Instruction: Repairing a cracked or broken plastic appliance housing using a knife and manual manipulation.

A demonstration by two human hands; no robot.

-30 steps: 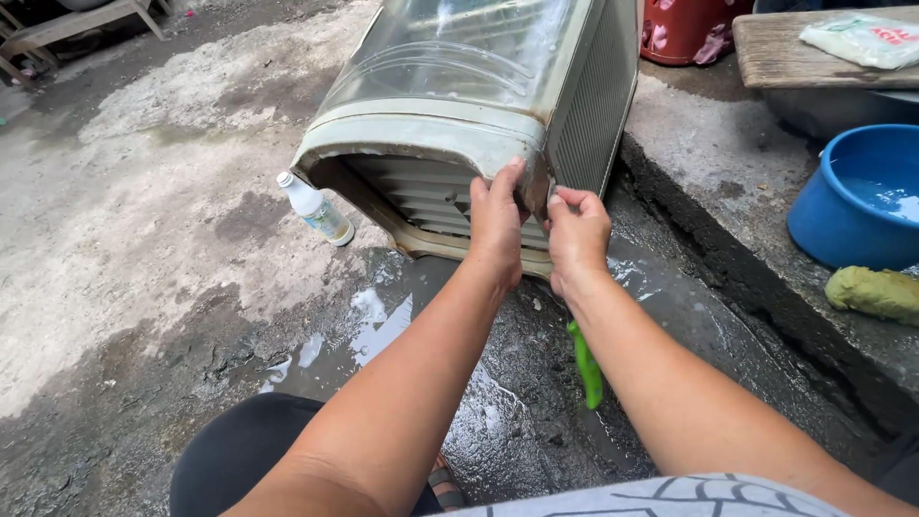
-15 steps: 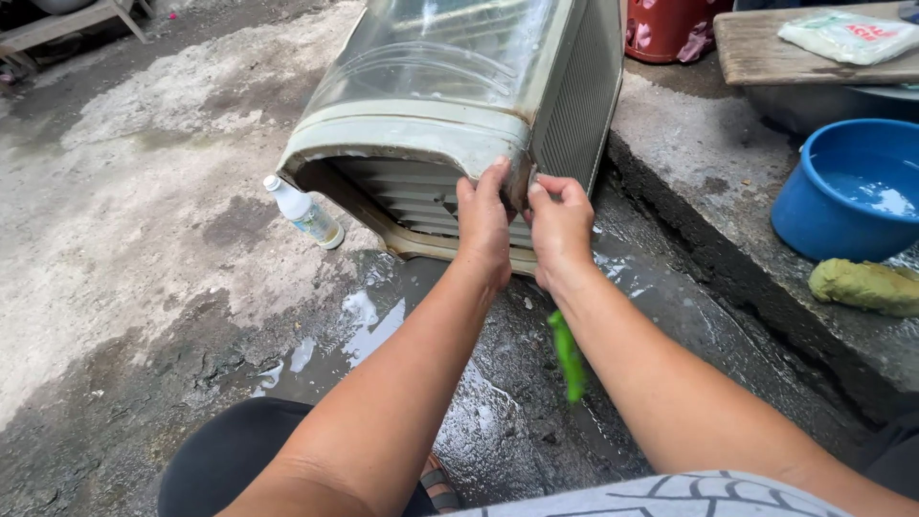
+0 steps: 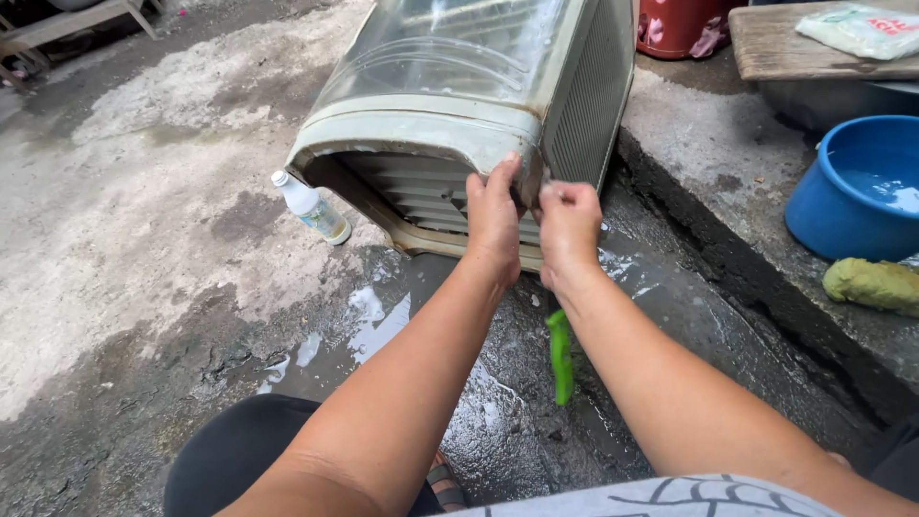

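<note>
Both hands on the near corner of the appliance housing (image 3: 450, 115). It's a big pale grey-green casing lying on its side on the wet concrete ground (image 3: 144, 249), clear curved panel on top, ribbed grille down the right flank, slatted opening facing me.

Left hand (image 3: 493, 220): grip wrapped over the lower front edge of the housing, fingers up over the rim, thumb side toward me. Holding the casing itself.

Right hand (image 3: 567, 230): grip pinched narrow at the same corner, fingertips together right against the edge where front face meets grille. Can't tell if there's something small between the fingers or just the edge, too small to resolve.

The hands are just beside each other, almost touching.

Around it:
- Small white plastic bottle (image 3: 311, 208) lying tilted on the ground at the housing's left front corner, near it, touching or not I can't tell.
- Green strip-shaped object (image 3: 560, 356) on the wet ground below my right wrist, between my forearms.
- Puddles on the dark concrete under the forearms.
- Raised concrete step (image 3: 708, 163) to the right, blue basin (image 3: 842, 206) with water on it, yellowish-green lump (image 3: 873, 284) just beside the basin.
- Wooden board (image 3: 804, 48) at the far right top, red container (image 3: 682, 24) behind the housing.

My knee in dark fabric shows at bottom left.
</note>
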